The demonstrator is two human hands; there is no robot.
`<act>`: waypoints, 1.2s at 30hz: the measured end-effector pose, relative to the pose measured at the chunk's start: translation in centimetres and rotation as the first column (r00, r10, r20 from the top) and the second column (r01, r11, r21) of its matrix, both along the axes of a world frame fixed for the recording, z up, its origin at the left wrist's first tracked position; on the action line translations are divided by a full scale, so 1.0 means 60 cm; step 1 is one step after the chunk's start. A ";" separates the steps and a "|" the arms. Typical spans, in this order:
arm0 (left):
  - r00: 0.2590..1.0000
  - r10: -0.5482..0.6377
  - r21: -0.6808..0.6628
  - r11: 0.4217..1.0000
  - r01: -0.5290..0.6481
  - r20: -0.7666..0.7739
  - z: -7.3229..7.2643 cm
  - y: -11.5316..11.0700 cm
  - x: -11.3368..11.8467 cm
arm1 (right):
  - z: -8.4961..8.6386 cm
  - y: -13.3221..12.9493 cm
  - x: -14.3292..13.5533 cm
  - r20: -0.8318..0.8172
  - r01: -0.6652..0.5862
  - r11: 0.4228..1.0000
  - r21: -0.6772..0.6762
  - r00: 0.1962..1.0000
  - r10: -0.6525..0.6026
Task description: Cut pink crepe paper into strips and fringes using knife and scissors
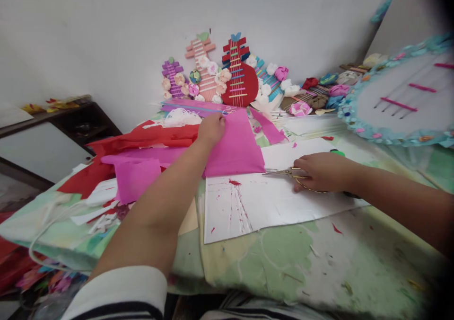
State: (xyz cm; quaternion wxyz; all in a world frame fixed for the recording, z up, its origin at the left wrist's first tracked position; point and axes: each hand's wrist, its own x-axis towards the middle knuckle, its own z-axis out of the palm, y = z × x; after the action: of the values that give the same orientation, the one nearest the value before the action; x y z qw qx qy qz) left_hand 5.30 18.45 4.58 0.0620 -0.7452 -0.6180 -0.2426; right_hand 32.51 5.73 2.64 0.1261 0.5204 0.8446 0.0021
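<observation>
A sheet of bright pink paper [236, 145] lies over a white board [269, 211] on the table. My left hand [213, 128] is closed at the sheet's upper left side, its fingers curled on the paper and partly hidden. In my right hand [324, 171] is a pair of scissors [282, 172] with gold-coloured handles. The blades point left, their tips at the sheet's lower right corner. Red scraps and scored lines mark the board's left part. A narrower pink strip [267, 127] rests to the right of the sheet.
Red paper [145, 137] and more pink paper [138, 178] are heaped at the left, near white string [181, 117]. Decorated craft instruments, including a red one [241, 81], lean on the wall. A blue-trimmed white craft piece [407, 93] stands at the right. A cable [35, 242] hangs over the table's left edge.
</observation>
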 end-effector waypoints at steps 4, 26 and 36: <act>1.000 0.003 0.026 1.000 -0.003 0.003 0.009 -0.014 -0.002 | -0.001 0.001 0.004 0.016 0.024 0.998 0.052 1.000 -0.025; 0.999 -0.006 -0.039 0.999 0.007 0.032 0.015 0.013 0.008 | 0.012 0.004 -0.016 -0.003 -0.110 0.993 -0.042 0.994 0.110; 0.997 -0.071 -0.220 0.973 0.065 -0.020 -0.083 0.075 0.036 | 0.018 0.004 -0.016 0.058 -0.076 0.988 -0.131 0.995 0.084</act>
State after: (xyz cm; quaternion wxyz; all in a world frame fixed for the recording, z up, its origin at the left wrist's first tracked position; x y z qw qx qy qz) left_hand 7.43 22.93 -0.42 -0.0206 -0.7716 -0.6142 -0.1645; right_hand 31.57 5.94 3.70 0.1857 0.4764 0.8588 -0.0308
